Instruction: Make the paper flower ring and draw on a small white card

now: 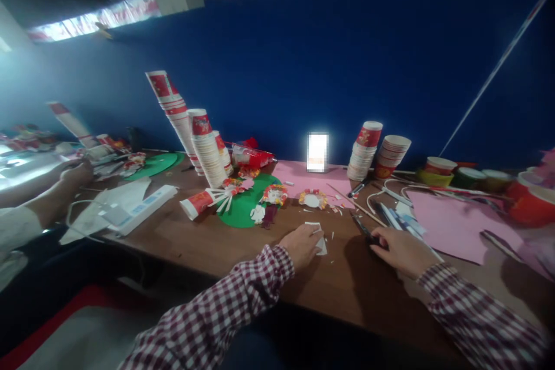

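My left hand [301,247] rests low over the table near its front edge, fingers bent down onto a small piece of white paper [321,245]. Part of that paper is hidden under the fingers. To the right, my right hand [403,250] grips scissors [367,235] by their dark handles, with the blades pointing away and to the left. Small white scraps [333,236] lie between the two hands. Beyond my left hand are a ring-shaped paper decoration [313,199] and a second one [275,195] on a green paper circle [236,217].
Tall stacks of paper cups [208,150] lean at the back left; more cups [365,150] stand back right. A cut cup [197,204] lies sideways. Pink sheets [459,222], pens [390,217] and a white power strip [143,208] surround the work area. A co-worker's hands [76,176] are at far left.
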Tool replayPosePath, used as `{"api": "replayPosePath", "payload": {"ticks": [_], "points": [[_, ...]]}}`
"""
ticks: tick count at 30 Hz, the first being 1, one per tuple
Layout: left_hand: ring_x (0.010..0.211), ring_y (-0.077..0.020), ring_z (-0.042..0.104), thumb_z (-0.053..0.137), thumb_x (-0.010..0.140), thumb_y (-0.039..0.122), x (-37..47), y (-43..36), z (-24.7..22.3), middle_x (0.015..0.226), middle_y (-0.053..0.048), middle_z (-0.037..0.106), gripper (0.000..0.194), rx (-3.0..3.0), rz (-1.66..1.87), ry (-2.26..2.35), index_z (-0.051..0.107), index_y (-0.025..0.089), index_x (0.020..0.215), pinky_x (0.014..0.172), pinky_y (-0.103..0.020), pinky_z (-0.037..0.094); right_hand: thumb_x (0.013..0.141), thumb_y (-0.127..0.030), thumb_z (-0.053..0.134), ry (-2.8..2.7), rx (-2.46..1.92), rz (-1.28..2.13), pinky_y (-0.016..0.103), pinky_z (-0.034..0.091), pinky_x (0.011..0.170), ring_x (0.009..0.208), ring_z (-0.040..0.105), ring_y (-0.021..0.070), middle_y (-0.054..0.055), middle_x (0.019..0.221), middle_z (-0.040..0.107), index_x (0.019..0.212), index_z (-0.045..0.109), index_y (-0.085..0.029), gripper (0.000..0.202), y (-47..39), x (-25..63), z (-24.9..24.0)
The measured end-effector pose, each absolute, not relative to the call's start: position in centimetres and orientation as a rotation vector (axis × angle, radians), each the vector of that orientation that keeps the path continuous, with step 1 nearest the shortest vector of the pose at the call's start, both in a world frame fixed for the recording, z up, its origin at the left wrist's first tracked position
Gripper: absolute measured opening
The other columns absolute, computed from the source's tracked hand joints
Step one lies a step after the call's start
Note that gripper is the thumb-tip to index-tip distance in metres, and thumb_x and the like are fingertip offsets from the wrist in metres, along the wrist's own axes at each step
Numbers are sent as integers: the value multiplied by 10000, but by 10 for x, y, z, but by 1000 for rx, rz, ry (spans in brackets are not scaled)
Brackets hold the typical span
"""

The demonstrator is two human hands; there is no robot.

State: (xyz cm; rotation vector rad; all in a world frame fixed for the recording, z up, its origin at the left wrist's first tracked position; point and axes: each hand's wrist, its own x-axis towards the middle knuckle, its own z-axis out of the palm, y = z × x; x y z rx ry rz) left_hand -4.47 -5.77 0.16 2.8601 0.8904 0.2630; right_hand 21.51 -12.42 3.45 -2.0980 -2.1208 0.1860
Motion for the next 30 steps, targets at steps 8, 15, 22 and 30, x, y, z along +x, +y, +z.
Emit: {"api": "replayPosePath", "payload": {"ticks": [8,15,22,30], "points": [[1262,-252,410,446,899,275,-45,-53,-5,1360,-128,457,409,2871,266,954,426,147,1287,1065,-463,327,845,-361,478,-2141,-2154,-83,320,453,706,855,653,226,90,1020,661,968,661,-197,275,-108,214,18],[1331,-240,340,336,938,292,-47,-61,-5,1452,-84,371,383,2840,252,1047,388,220,1311,1064,-603,252,907,-413,397,-2094,-2246,-212,349,460,677,807,652,243,105,968,651,975,666,-187,358,-102,205,18],[1348,-236,312,319,923,267,-51,-64,0,1479,-67,329,397,2821,251,1052,379,246,1315,1062,-691,124,884,-305,470,-2141,-1788,-447,432,450,913,1040,573,280,143,1129,629,1155,594,-132,344,-106,157,23],[1360,-244,285,307,901,226,-47,-67,-4,1433,-156,379,497,2796,245,1135,259,105,1381,1080,-668,131,909,-220,391,-2331,-1465,-68,451,425,1010,1250,462,265,84,1332,549,1329,484,-160,434,-88,121,-19]]}}
